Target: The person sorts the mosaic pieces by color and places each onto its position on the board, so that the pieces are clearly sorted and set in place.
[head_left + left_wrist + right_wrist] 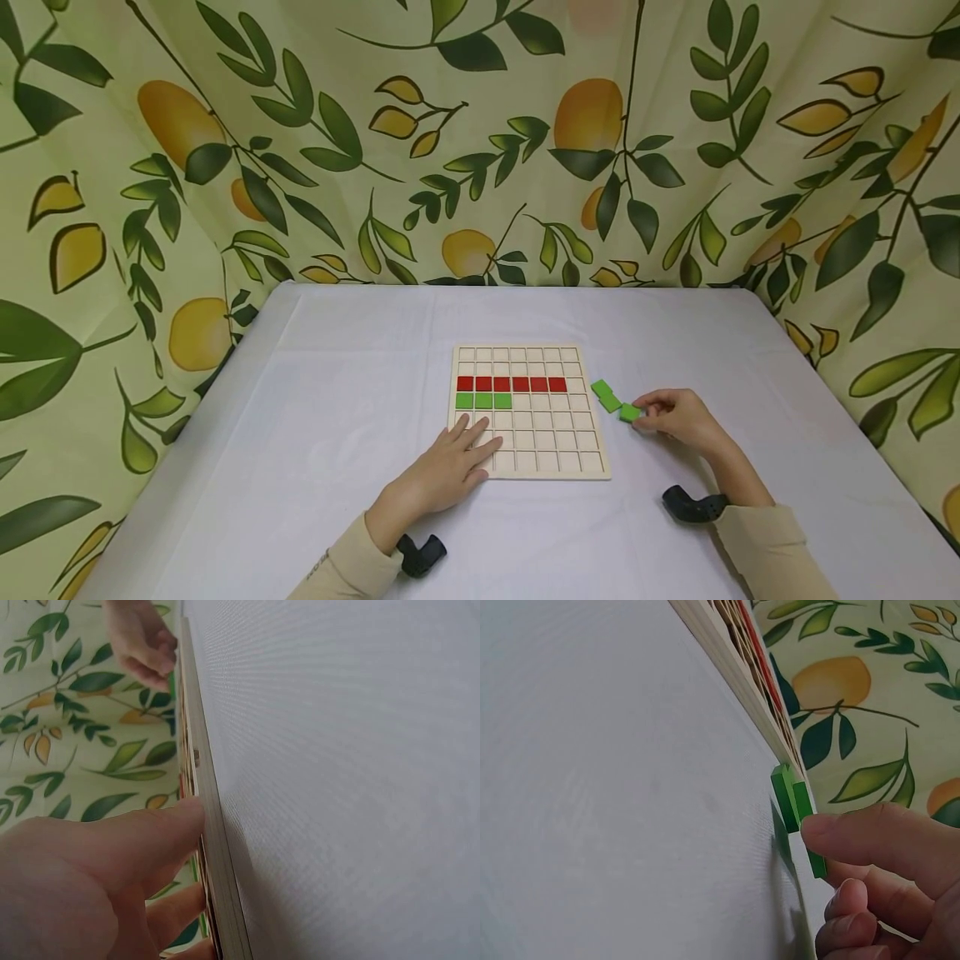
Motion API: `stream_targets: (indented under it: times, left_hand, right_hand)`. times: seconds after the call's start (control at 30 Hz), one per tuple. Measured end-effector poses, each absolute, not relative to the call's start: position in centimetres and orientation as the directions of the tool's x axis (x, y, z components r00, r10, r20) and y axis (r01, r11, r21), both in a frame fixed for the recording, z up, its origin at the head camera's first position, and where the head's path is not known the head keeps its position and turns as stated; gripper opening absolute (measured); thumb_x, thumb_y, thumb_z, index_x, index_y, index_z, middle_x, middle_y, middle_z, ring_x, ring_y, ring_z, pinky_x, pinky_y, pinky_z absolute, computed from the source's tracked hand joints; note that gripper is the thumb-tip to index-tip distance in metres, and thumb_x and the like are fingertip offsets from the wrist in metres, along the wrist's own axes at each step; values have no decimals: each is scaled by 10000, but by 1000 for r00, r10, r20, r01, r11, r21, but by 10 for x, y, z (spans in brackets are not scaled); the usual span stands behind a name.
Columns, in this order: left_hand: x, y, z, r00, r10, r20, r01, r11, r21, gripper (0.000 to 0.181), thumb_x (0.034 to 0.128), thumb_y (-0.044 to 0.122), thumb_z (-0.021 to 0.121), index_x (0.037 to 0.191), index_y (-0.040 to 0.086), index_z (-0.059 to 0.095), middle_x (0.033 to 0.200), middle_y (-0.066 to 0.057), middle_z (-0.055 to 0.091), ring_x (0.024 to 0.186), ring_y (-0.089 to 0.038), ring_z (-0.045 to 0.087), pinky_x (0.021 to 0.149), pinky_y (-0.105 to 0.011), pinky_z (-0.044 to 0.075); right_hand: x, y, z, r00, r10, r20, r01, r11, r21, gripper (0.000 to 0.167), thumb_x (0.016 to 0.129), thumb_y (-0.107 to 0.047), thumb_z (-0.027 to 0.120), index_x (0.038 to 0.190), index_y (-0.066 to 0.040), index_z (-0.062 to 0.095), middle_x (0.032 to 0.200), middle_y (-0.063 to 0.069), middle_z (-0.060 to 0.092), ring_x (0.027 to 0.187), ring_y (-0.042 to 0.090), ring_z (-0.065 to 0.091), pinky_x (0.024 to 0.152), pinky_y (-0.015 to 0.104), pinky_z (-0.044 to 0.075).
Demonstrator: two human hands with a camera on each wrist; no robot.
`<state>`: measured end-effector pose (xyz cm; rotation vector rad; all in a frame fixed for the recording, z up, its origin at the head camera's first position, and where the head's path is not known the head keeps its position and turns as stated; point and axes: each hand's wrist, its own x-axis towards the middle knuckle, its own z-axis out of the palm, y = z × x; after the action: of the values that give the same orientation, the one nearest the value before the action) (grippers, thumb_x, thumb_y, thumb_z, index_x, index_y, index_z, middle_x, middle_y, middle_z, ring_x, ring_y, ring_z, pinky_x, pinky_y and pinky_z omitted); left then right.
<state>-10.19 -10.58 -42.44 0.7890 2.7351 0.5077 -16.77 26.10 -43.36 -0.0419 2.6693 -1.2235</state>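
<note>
A light wooden grid board (547, 439) lies on the table. Several red tiles (521, 384) fill most of one row, and three green tiles (483, 401) sit in the row below, at its left end. My left hand (442, 468) rests on the board's lower left corner with fingers spread; its thumb (161, 836) touches the board edge in the left wrist view. To the right of the board, my right hand (681, 417) pinches a green tile (812, 844) between thumb and fingers. Two loose green tiles (606, 396) lie between that hand and the board.
A white cloth (337, 400) covers the table. Behind and at both sides hangs a curtain (480, 150) printed with leaves and fruit. Black devices (422, 555) are worn at both wrists, below the beige sleeves (772, 542).
</note>
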Motion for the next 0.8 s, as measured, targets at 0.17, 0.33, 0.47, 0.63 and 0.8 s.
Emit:
stream_targets:
  times: [0.17, 0.33, 0.47, 0.63, 0.8]
  left_hand:
    - [-101, -106, -423, -821, 555, -135, 468, 788, 399, 454, 996, 235, 498, 1444, 175, 460, 1589, -119, 313, 1490, -399, 231, 1176, -578, 284]
    - [-103, -105, -424, -823, 551, -139, 463, 792, 399, 451, 1000, 242, 489, 1446, 176, 457, 1592, -117, 307, 1493, -393, 225, 1182, -575, 276]
    - [-103, -105, -425, -823, 550, -144, 463, 796, 390, 454, 1001, 252, 486, 1449, 185, 453, 1594, -112, 304, 1493, -390, 227, 1182, -573, 277]
    - [-101, -106, -423, -822, 552, -142, 464, 793, 395, 454, 996, 241, 497, 1445, 180, 459, 1588, -118, 317, 1489, -397, 234, 1177, -578, 283]
    - [-100, -105, -421, -821, 553, -142, 467, 793, 391, 456, 991, 238, 508, 1441, 180, 464, 1584, -115, 325, 1486, -396, 245, 1171, -576, 295]
  right_hand:
    - [-169, 258, -434, -977, -136, -163, 37, 647, -761, 353, 771, -21, 735, 1072, 139, 643, 691, -25, 513, 564, 39, 416, 475, 191, 373]
    - [-171, 253, -433, -977, -148, -156, 29, 630, -776, 348, 773, -11, 729, 1075, 138, 644, 699, -19, 514, 564, 36, 416, 475, 190, 380]
    - [-172, 249, -432, -977, -150, -153, 27, 624, -781, 351, 776, -17, 729, 1081, 134, 644, 703, -20, 511, 574, 35, 418, 481, 189, 380]
    - [-172, 244, -433, -980, -149, -133, 12, 621, -784, 345, 778, -30, 738, 1077, 123, 655, 704, -14, 511, 582, 36, 420, 484, 184, 378]
    - [-172, 240, -434, -982, -145, -118, 3, 619, -785, 349, 765, -29, 748, 1070, 118, 665, 699, -17, 517, 585, 34, 421, 486, 174, 373]
